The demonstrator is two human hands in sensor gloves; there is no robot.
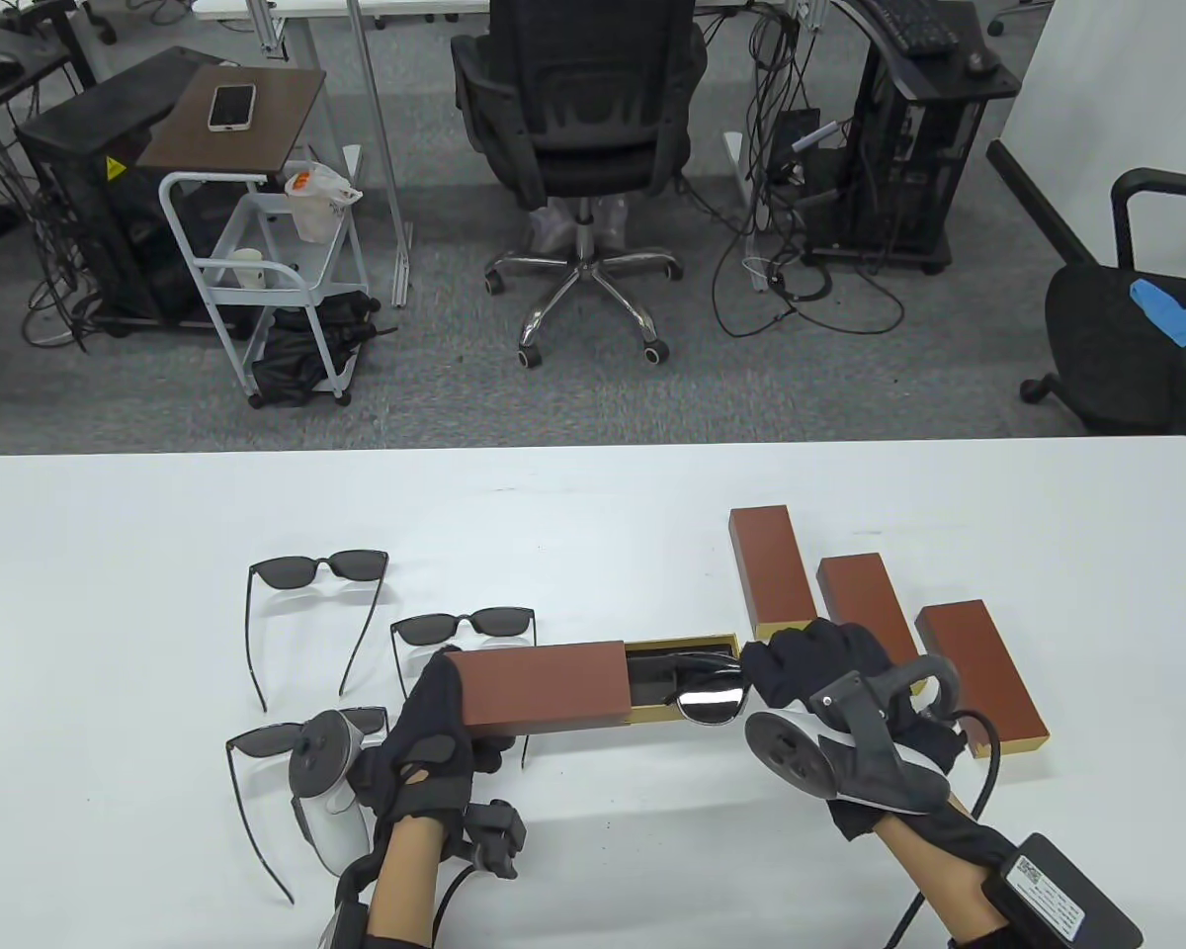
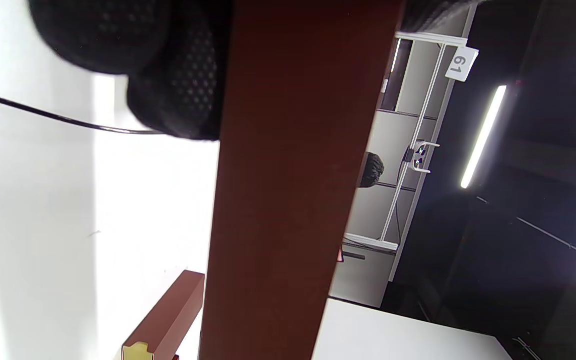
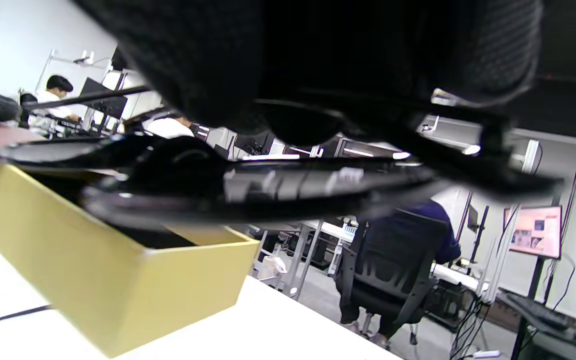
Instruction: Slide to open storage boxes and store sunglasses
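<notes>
Left hand [image 1: 433, 736] grips brown sleeve [image 1: 544, 687]; right hand [image 1: 830, 672] pinches folded sunglasses [image 1: 702, 692] half over gold tray [image 1: 677, 654], long axis spanning hand to hand.

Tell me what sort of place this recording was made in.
Probably an office or lab workspace: beyond the white table stand a swivel office chair, computer towers with tangled cables, and a rolling cart; the right wrist view shows people seated at desks with a monitor.
</notes>
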